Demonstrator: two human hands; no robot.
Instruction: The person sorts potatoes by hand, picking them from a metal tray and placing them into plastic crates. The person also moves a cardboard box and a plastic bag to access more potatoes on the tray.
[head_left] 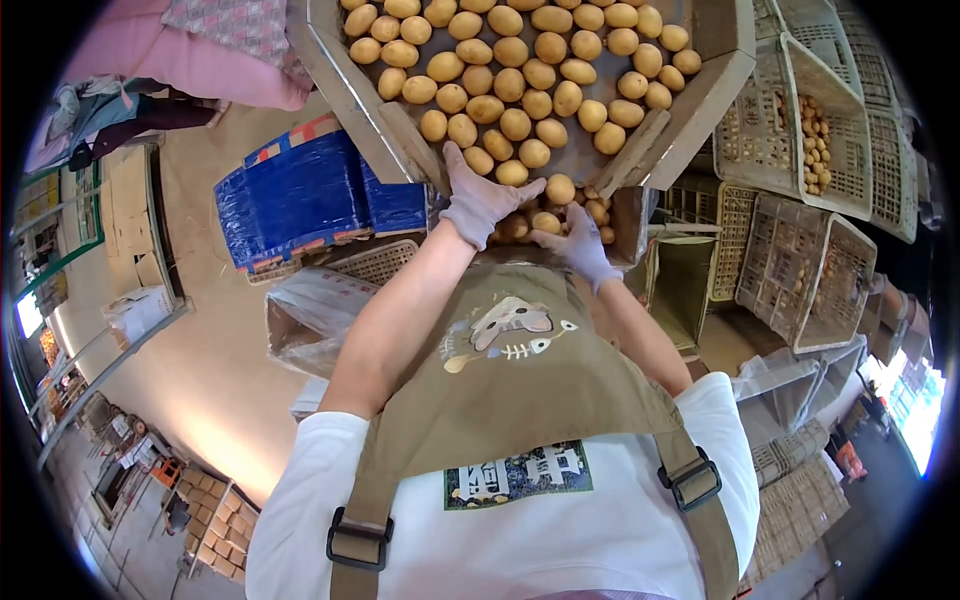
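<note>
My left hand (483, 196), in a thin pale glove, is at the lower mouth of a tray (680, 140) full of round, yellow-brown, potato-like produce (510, 82). Its thumb points up the tray wall and its fingers stretch to the right, apart from the thumb. Below and to the right, my right hand (580, 248), gloved too, reaches over a box (630, 225) at the tray's mouth. Its fingers and thumb are spread, close to the pieces (545, 222) lying in that box. A single piece (560, 188) sits between the two hands at the tray's lip.
Pale plastic crates (845, 150) stack up on the right, one with small produce (815, 145) inside. A blue-wrapped stack (300, 195) stands left of the tray. Below it is a plastic-lined box (315, 320). A person's arm (893, 305) shows at the far right edge.
</note>
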